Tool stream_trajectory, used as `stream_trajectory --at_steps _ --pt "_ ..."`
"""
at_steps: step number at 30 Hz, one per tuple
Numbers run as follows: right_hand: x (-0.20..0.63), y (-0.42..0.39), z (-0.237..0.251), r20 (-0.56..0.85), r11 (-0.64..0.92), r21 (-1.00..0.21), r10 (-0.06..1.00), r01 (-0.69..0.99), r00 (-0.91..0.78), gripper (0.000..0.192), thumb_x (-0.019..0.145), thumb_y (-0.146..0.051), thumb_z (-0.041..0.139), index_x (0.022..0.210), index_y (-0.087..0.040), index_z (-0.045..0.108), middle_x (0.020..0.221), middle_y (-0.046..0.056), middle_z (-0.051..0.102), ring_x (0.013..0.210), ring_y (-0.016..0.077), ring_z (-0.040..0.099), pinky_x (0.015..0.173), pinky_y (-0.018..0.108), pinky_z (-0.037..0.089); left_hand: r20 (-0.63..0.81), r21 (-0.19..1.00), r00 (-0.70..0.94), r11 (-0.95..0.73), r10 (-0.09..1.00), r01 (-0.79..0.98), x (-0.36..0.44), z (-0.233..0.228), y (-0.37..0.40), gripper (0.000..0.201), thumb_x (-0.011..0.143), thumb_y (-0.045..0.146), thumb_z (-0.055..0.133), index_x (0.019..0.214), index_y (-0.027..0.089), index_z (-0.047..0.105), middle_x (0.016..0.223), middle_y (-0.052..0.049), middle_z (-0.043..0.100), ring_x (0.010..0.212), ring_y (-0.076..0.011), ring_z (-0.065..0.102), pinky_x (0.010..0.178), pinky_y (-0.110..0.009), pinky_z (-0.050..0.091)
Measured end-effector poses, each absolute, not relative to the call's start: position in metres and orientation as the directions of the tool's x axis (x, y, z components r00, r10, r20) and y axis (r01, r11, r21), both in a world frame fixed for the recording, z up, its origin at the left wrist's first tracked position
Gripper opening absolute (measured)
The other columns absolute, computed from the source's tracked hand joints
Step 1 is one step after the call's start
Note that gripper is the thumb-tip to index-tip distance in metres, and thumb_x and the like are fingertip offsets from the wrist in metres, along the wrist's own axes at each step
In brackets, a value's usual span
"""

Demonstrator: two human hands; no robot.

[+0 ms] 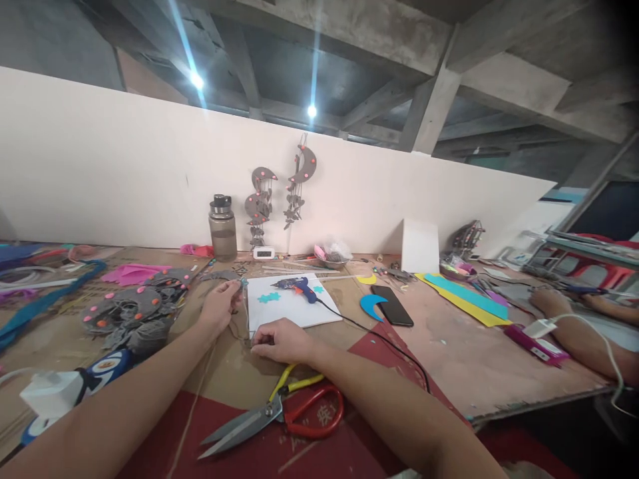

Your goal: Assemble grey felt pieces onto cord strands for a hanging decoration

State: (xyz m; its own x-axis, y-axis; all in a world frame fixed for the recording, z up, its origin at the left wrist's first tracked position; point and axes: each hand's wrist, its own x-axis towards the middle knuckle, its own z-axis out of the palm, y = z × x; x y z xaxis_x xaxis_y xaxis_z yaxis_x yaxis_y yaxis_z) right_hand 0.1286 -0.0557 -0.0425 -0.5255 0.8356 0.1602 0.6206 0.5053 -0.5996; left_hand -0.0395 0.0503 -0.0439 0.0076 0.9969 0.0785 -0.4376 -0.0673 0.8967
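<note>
Your left hand (223,306), 10 o'clock of the white board (299,315), pinches a small teal piece (244,283). Your right hand (283,340), 7 o'clock, fingers curled; can't tell if gripping. Glue gun (302,288) on board, 12 o'clock; teal cutout (268,297), 9; scissors (273,406), 6.

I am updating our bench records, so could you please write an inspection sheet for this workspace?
Surface: brown cardboard, partly red.
Work pieces: turquoise cut-outs and a blue glue gun on a white board.
Clutter: scissors, blades parted; blue crescent overlapping the phone; bottle at the back.
Hands: left hand at the board's left edge, right hand over its near edge; what the fingers hold is unclear.
Cables: black cable runs from the glue gun past the phone; white cable at far right.
Surroundings: pale partition behind with grey crescent hangings; another person's arm at right.
</note>
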Motion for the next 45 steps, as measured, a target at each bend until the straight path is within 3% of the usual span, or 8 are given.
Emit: stream_trajectory --at_steps 10,17,23,29,35,38,42,45 --pt "0.130 -0.059 -0.038 0.221 0.655 -0.305 0.755 0.691 -0.618 0.021 0.088 -0.039 0.054 0.091 -0.022 0.064 0.086 -0.001 0.069 0.076 0.0125 0.058 0.062 0.023 0.034 0.074 0.912 -0.019 -0.075 0.997 -0.403 -0.042 -0.044 0.051 0.023 0.060 0.027 0.073 0.066 0.015 0.055 0.053 0.003 0.054 0.044 -0.0066 0.046 0.039 -0.017 0.032" --pt "0.131 -0.072 -0.032 0.290 0.828 -0.076 0.552 0.556 -0.782 0.028 0.095 -0.038 0.040 0.096 -0.023 0.064 0.098 0.001 0.065 0.087 0.0122 0.056 0.060 0.025 0.032 0.079 0.912 -0.023 -0.082 0.997 -0.402 -0.040 -0.044 0.052 0.020 0.062 0.024 0.072 0.063 0.016 0.054 0.053 0.004 0.052 0.045 -0.0063 0.045 0.040 -0.017 0.033" --pt "0.131 -0.073 -0.028 0.398 0.910 0.074 0.348 0.407 -0.849 0.042 0.091 -0.055 0.039 0.090 -0.025 0.067 0.087 0.001 0.064 0.087 0.0157 0.049 0.079 0.032 0.031 0.074 0.899 -0.033 -0.081 0.997 -0.430 -0.040 -0.044 0.053 0.022 0.061 0.026 0.073 0.064 0.016 0.054 0.054 0.005 0.053 0.046 -0.0061 0.048 0.041 -0.017 0.034" --pt "0.138 -0.069 -0.022 0.490 0.842 0.019 0.462 0.539 -0.739 0.039 0.092 -0.049 0.044 0.077 -0.019 0.065 0.087 0.004 0.064 0.083 0.0156 0.048 0.078 0.031 0.032 0.072 0.904 -0.011 -0.069 0.997 -0.422 -0.038 -0.039 0.052 0.023 0.063 0.027 0.073 0.066 0.015 0.054 0.052 0.005 0.051 0.043 -0.0060 0.046 0.038 -0.017 0.031" --pt "0.141 -0.069 -0.024 0.400 0.931 -0.131 0.364 0.340 -0.841 0.028 0.093 -0.038 0.046 0.088 -0.019 0.066 0.086 0.003 0.066 0.083 0.0131 0.055 0.075 0.023 0.040 -0.030 0.859 0.041 0.047 0.999 -0.509 -0.026 -0.009 0.045 0.014 0.067 0.017 0.069 0.069 0.014 0.055 0.054 0.005 0.052 0.044 -0.0044 0.047 0.039 -0.015 0.032" --pt "0.141 -0.070 -0.022 0.423 0.903 -0.298 0.416 0.311 -0.805 0.024 0.093 -0.033 0.047 0.090 -0.018 0.065 0.085 0.003 0.067 0.079 0.0111 0.058 0.074 0.021 0.042 -0.044 0.844 0.061 0.070 0.997 -0.531 -0.018 0.010 0.041 0.011 0.070 0.014 0.065 0.070 0.013 0.055 0.055 0.005 0.052 0.043 -0.0038 0.046 0.038 -0.014 0.031" --pt "0.148 -0.065 -0.013 0.575 0.765 -0.495 0.644 0.412 -0.504 0.027 0.094 -0.032 0.044 0.082 -0.018 0.064 0.076 0.001 0.065 0.072 0.0109 0.058 0.070 0.022 0.042 -0.016 0.780 0.085 0.066 0.996 -0.622 -0.009 0.019 0.035 0.015 0.070 0.016 0.068 0.071 0.014 0.054 0.055 0.005 0.052 0.044 -0.0036 0.047 0.038 -0.014 0.031" --pt "0.165 -0.053 -0.006 0.654 0.645 -0.579 0.733 0.499 -0.189 0.029 0.094 -0.031 0.040 0.082 -0.017 0.063 0.075 0.002 0.063 0.073 0.0123 0.057 0.071 0.024 0.043 0.017 0.770 0.062 0.027 0.998 -0.637 -0.008 0.011 0.031 0.018 0.068 0.018 0.070 0.069 0.014 0.053 0.055 0.005 0.051 0.045 -0.0037 0.047 0.039 -0.014 0.032"
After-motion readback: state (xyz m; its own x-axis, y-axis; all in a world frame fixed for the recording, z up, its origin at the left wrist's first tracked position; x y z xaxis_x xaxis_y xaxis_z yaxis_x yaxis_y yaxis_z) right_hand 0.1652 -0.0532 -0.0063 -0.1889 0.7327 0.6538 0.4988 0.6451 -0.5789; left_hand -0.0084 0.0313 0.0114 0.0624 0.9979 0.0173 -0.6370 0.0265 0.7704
